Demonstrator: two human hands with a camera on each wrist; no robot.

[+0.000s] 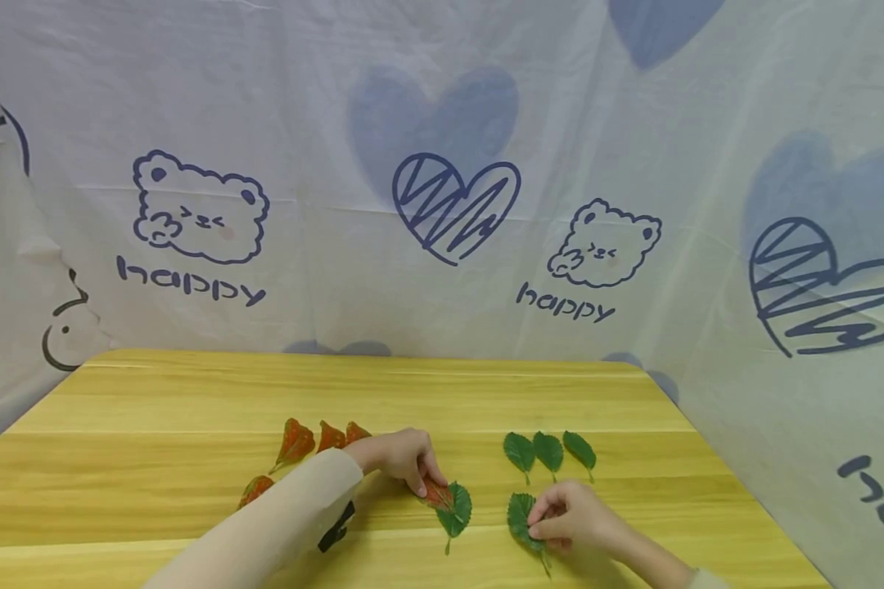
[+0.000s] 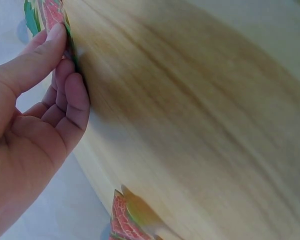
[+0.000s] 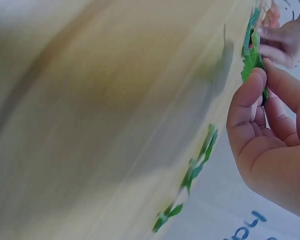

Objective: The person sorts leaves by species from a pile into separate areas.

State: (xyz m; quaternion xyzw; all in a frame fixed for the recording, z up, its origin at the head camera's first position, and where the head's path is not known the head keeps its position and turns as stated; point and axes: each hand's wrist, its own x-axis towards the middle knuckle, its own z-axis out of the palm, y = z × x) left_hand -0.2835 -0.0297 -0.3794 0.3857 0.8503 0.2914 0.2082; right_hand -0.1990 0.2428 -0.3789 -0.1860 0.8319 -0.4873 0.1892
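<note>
Between thumb and fingers, my left hand (image 1: 405,456) pinches a red leaf (image 1: 435,494) with pale veins, also seen in the left wrist view as a pink-red leaf (image 2: 52,13). It overlaps a green leaf (image 1: 458,514) whose stem points toward me. To the right, my right hand (image 1: 573,517) pinches the edge of another green leaf (image 1: 519,514). In the right wrist view that toothed green leaf (image 3: 250,64) shows between thumb and fingertips. My fingers cover part of each held leaf.
Behind the right hand three green leaves (image 1: 548,450) lie in a row on the wood-grain table (image 1: 442,393). Several red leaves (image 1: 295,442) lie at the left, one (image 1: 254,489) partly behind my left sleeve (image 1: 280,515). A printed white cloth (image 1: 324,245) hangs behind the table.
</note>
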